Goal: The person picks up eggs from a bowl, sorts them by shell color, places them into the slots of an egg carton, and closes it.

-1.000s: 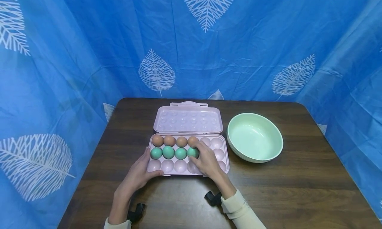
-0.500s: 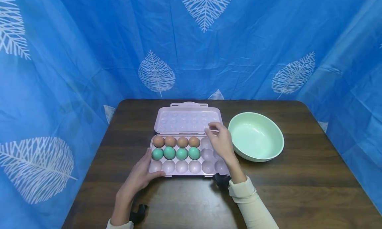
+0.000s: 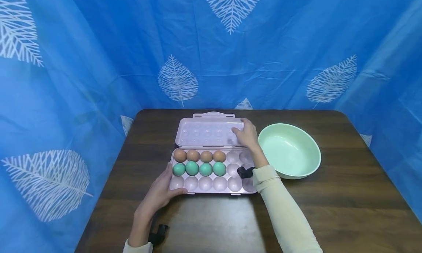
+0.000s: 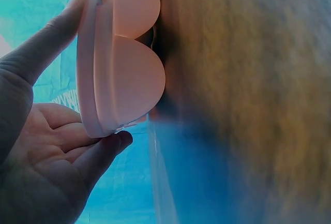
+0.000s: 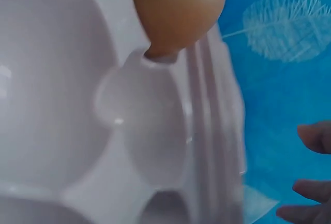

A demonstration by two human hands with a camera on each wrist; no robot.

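A pink plastic egg carton [image 3: 234,184] lies open on the table. Brown eggs [image 3: 206,157] fill the left part of its back row, with green eggs [image 3: 206,169] in the row in front; other cups hold nothing. My left hand [image 3: 157,195] grips the carton's front left corner, its thumb along the front edge. In the left wrist view, fingers of that hand [image 4: 57,157] wrap the end wall. My right hand [image 3: 248,135] is at the right side of the raised lid [image 3: 206,132], thumb and fingers apart. Its fingertips [image 5: 310,193] show spread in the right wrist view.
A light green bowl [image 3: 290,148] stands right of the carton, close beside my right forearm. The dark wooden table [image 3: 339,194] reaches back to a blue curtain [image 3: 277,44] with white leaf prints, which also hangs on both sides.
My right hand has let go of a green egg in the carton, then moved back and right to the lid's right side. My left hand keeps its grip on the carton corner.
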